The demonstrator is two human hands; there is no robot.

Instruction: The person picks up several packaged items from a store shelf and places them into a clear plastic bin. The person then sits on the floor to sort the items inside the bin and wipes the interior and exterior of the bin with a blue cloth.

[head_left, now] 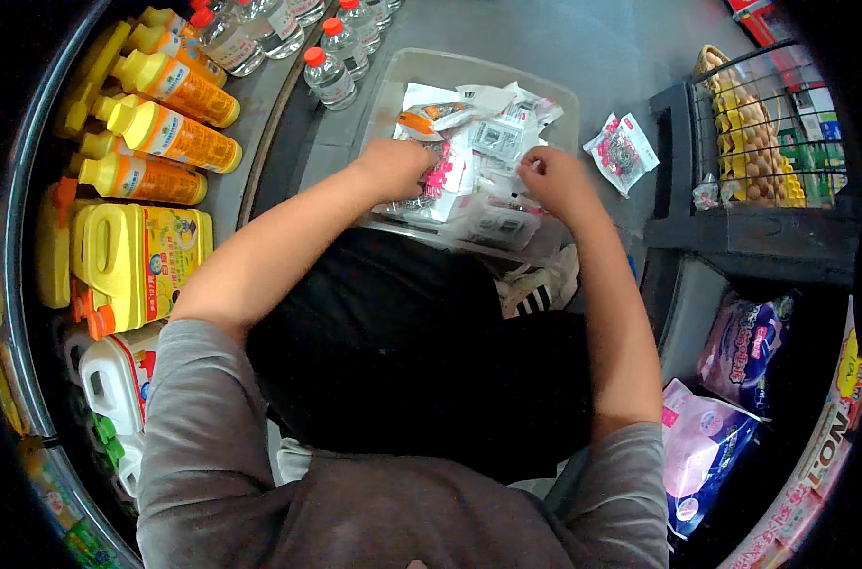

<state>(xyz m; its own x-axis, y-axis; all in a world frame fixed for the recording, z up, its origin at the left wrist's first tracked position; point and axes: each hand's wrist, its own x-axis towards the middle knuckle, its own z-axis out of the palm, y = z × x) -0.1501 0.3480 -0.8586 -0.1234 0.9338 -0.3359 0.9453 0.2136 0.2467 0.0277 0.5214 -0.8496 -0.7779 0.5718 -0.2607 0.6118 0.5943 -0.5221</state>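
Observation:
A clear plastic bin [566,106] on the floor before me is heaped with small flat packets. My left hand [393,169] is closed at the near left of the heap, on a clear packet with pink pieces [439,176]; its fingertips are partly hidden. Just beyond lies an orange-and-white packet [418,123]. Over the bin's right side, my right hand [556,178] has its fingers curled into a pinch beside white packets with printed labels [497,138]. What that pinch holds, if anything, cannot be made out.
One loose packet [622,154] lies on the floor right of the bin. Red-capped clear bottles [331,80] stand at the far left. Yellow bottles and jugs [170,133] line the left shelf. At right are a wire basket with eggs [755,142] and purple bags [711,446].

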